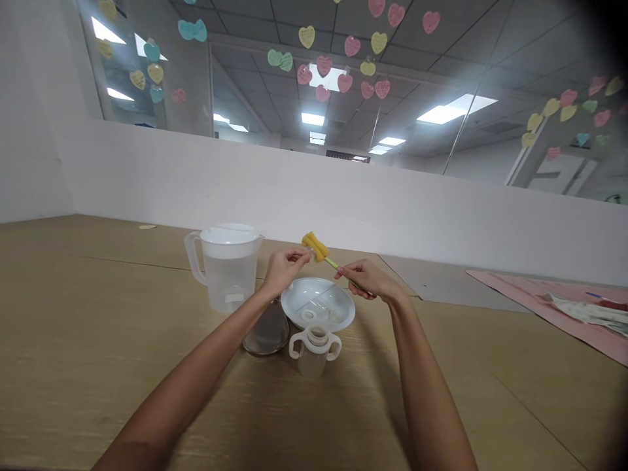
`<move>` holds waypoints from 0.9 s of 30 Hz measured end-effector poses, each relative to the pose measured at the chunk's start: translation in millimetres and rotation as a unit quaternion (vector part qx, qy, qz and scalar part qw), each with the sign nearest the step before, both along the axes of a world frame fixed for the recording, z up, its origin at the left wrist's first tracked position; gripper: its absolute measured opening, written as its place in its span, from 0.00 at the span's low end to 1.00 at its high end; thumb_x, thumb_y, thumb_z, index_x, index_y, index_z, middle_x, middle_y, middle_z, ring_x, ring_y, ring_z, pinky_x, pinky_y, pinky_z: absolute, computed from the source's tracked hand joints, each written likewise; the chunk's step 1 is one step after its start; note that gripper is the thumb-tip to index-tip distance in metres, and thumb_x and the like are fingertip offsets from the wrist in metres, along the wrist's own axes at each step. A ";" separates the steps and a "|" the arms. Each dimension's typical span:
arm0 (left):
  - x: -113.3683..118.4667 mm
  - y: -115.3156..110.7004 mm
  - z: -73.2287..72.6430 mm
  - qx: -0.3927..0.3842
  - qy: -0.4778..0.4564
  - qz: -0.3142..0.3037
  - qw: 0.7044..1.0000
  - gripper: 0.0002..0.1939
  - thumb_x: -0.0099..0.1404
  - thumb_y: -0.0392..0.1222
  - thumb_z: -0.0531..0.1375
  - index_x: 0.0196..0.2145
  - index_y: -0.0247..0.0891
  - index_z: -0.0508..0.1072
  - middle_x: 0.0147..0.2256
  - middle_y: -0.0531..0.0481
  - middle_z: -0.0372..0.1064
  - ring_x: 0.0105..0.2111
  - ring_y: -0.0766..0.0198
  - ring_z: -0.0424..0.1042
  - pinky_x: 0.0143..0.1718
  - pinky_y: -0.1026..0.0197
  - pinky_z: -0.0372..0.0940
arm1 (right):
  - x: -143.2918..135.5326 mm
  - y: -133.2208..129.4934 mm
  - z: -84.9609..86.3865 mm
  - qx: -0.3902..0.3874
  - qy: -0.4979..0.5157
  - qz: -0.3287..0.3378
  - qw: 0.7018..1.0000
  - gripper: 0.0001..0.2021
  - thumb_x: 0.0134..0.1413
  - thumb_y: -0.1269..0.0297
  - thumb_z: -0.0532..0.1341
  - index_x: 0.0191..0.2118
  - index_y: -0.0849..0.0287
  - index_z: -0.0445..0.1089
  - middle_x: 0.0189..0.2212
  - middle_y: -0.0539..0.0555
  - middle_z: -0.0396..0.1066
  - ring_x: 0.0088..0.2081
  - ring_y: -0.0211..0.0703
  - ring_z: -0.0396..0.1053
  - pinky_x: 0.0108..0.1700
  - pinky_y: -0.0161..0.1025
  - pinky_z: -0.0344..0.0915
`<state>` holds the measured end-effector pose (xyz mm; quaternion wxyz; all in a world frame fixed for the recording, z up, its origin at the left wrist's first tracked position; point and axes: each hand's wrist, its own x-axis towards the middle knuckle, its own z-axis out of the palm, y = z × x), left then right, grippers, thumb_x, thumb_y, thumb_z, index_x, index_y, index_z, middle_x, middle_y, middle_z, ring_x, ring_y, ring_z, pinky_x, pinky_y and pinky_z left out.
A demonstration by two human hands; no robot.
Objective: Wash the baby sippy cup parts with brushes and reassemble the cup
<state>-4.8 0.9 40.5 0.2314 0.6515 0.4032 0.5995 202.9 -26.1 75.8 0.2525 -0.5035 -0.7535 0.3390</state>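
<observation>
My right hand [364,277] grips the green handle of a brush with a yellow sponge head [315,246]. The sponge is up above a white bowl [346,315], close to the fingertips of my left hand [287,267]. Those fingers are pinched on something small and clear beside the sponge, too small to make out. Inside the bowl lie a small whitish ring [309,315] and a thin rod. In front of the bowl stands a baby bottle [313,362] with two handles and an open top. A round grey metal tray [267,332] is partly hidden by my left forearm.
A clear pitcher [230,278] with a white lid stands left of the bowl, its handle to the left. On the right a pink sheet [520,296] bears a plastic packet [589,313]. Behind the table [122,314] rises a white wall [275,190] with windows above.
</observation>
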 end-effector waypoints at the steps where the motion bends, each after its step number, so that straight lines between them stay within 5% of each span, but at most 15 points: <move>1: -0.2 -2.4 0.3 0.025 0.035 0.035 0.998 0.14 0.52 0.48 0.59 0.30 0.34 0.75 0.31 0.47 0.74 0.31 0.64 0.71 0.36 0.64 0.64 | 0.7 0.1 -0.7 -0.007 -0.003 0.013 1.000 0.22 0.50 0.47 0.51 0.34 0.62 0.68 0.12 0.46 0.59 0.11 0.28 0.51 0.11 0.27 0.46; 4: -1.4 -7.5 1.1 0.095 0.137 0.121 0.979 0.11 0.53 0.45 0.59 0.30 0.37 0.76 0.32 0.48 0.74 0.34 0.62 0.71 0.41 0.62 0.62 | 2.5 1.5 -3.5 -0.026 -0.002 0.053 0.998 0.20 0.50 0.48 0.51 0.31 0.62 0.66 0.13 0.47 0.61 0.10 0.29 0.54 0.11 0.28 0.49; 7: -4.5 -9.0 4.3 0.118 0.183 0.145 0.965 0.09 0.53 0.44 0.59 0.28 0.37 0.76 0.31 0.48 0.74 0.34 0.61 0.71 0.43 0.60 0.61 | 1.8 3.8 -5.0 -0.038 0.006 0.066 0.997 0.18 0.52 0.49 0.50 0.31 0.62 0.64 0.13 0.47 0.62 0.10 0.29 0.54 0.11 0.28 0.49; 12: -8.2 -0.8 7.5 -0.011 0.051 0.014 0.999 0.18 0.55 0.51 0.55 0.28 0.32 0.74 0.28 0.45 0.73 0.28 0.65 0.70 0.32 0.64 0.64 | -2.6 5.5 -2.1 0.016 0.047 -0.014 0.999 0.18 0.51 0.50 0.52 0.33 0.61 0.67 0.14 0.46 0.60 0.12 0.27 0.53 0.12 0.26 0.48; 16: -6.7 5.3 6.7 -0.106 -0.094 -0.081 0.987 0.21 0.54 0.53 0.55 0.31 0.30 0.72 0.27 0.46 0.71 0.24 0.70 0.67 0.31 0.65 0.64 | -1.9 4.3 0.3 0.030 0.066 -0.015 0.997 0.18 0.50 0.50 0.53 0.35 0.60 0.69 0.15 0.46 0.61 0.12 0.27 0.53 0.13 0.27 0.48; 19: -11.2 2.0 11.6 -0.124 -0.104 -0.109 0.981 0.20 0.54 0.53 0.54 0.31 0.31 0.70 0.25 0.49 0.69 0.21 0.73 0.65 0.27 0.68 0.62 | 3.0 5.7 0.2 0.049 0.050 -0.032 0.997 0.18 0.48 0.51 0.54 0.35 0.61 0.70 0.15 0.47 0.61 0.13 0.27 0.54 0.14 0.27 0.49; 23: -29.2 -7.8 20.8 -0.128 0.125 -0.056 0.982 0.18 0.55 0.52 0.52 0.28 0.31 0.69 0.22 0.49 0.68 0.19 0.71 0.65 0.23 0.69 0.59 | 13.7 10.5 0.0 0.088 0.038 -0.103 0.990 0.17 0.48 0.52 0.55 0.34 0.63 0.71 0.16 0.48 0.61 0.14 0.28 0.55 0.14 0.27 0.52; 27: -43.9 -9.4 12.2 -0.197 0.423 0.045 0.883 0.14 0.54 0.44 0.52 0.21 0.31 0.70 0.14 0.48 0.65 0.16 0.68 0.64 0.22 0.68 0.57 | 21.8 13.1 0.3 0.086 0.015 -0.119 0.989 0.16 0.48 0.54 0.55 0.34 0.63 0.71 0.17 0.49 0.63 0.14 0.28 0.56 0.15 0.28 0.52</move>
